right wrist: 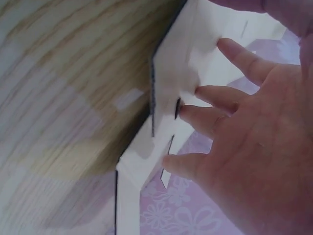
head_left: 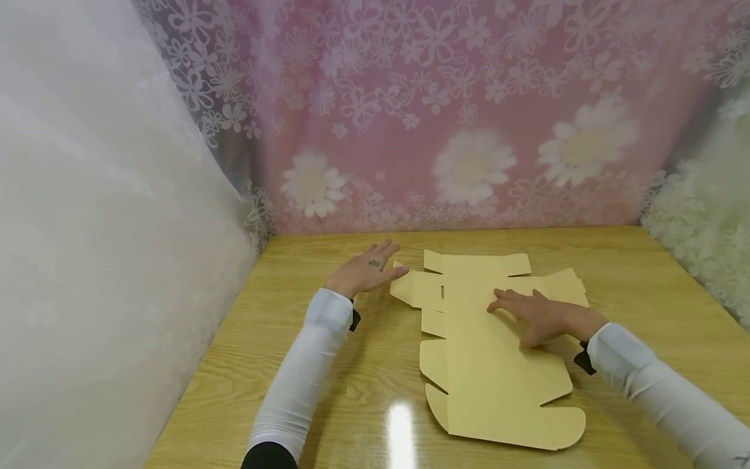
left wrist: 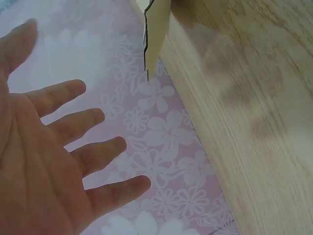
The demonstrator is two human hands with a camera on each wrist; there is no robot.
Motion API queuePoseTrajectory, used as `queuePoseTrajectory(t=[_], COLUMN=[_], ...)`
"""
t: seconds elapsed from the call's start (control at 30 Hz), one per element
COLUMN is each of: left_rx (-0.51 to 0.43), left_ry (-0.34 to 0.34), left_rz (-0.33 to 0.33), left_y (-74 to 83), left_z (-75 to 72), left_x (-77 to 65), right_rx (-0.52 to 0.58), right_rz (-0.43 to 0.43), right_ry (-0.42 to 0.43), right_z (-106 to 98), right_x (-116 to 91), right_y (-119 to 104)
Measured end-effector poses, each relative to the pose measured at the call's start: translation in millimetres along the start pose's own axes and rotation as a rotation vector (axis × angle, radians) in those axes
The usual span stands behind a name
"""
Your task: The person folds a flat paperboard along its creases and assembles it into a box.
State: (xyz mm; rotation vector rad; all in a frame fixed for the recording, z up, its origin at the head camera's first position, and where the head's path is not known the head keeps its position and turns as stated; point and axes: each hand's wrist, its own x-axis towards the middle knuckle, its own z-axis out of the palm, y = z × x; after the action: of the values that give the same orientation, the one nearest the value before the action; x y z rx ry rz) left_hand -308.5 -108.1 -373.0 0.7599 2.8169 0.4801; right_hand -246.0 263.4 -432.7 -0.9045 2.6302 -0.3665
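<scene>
A flat yellow cardboard box blank (head_left: 480, 365) with cut flaps along both long sides lies on the table. My right hand (head_left: 536, 317) rests on its right half, fingers spread. In the right wrist view the fingertips (right wrist: 188, 111) touch the card close to a small dark slot. At the upper left of the blank is my left hand (head_left: 366, 270), held over the table with its thumb beside the left flap (head_left: 404, 286). The left wrist view shows that palm (left wrist: 39, 166) with fingers apart and nothing in them, and a corner of the cardboard (left wrist: 157, 34) above.
The wooden table (head_left: 340, 378) reflects a bright light near its front edge. A pink flowered curtain (head_left: 387, 156) hangs behind it. White sheeting (head_left: 117, 228) lines the left side, and a pale flowered curtain (head_left: 703, 215) the right.
</scene>
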Motion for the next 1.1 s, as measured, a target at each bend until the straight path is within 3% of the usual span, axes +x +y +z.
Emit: queuePoseTrajectory(t=[0.1,0.2,0.3,0.37,0.5,0.6,0.73,0.9,1.1], left_rx=[-0.005,-0.017,-0.041,-0.058,-0.088,-0.107,-0.139,-0.232,-0.265], left_ry=[-0.031,-0.064,-0.080,-0.080,-0.088,-0.100,-0.095,-0.074,-0.048], left_rz=[-0.021,-0.048,-0.076,-0.090,-0.105,-0.104,-0.096,-0.069,-0.121], left_y=[-0.2,-1.0,-2.7,-3.8,-5.9,-7.3,-10.4,-13.6,-16.6], left_z=[0.4,2.4,5.1,6.7,11.9,17.0,23.1,26.8,27.5], left_x=[-0.2,0.4,2.1,3.6,6.0,7.8,10.8,15.6,16.6], right_rx=[0.007,-0.026,-0.106,-0.123,0.003,0.138,0.233,0.323,0.417], right_rz=[-0.022,-0.004,0.104,0.198,0.356,0.418,0.440,0.452,0.461], right_ry=[0.098,0.287,0.449,0.493,0.505,0.485,0.429,0.420,0.418], right_z=[-6.2,-16.4,-30.3,-38.2,-41.7,-36.7,-34.6,-37.8,-35.8], right_x=[-0.2,-1.8,-5.5,-9.3,-19.1,-26.2,-30.9,-33.5,-38.4], right_y=[0.8,6.9,19.4,30.5,53.8,67.4,74.5,73.6,76.5])
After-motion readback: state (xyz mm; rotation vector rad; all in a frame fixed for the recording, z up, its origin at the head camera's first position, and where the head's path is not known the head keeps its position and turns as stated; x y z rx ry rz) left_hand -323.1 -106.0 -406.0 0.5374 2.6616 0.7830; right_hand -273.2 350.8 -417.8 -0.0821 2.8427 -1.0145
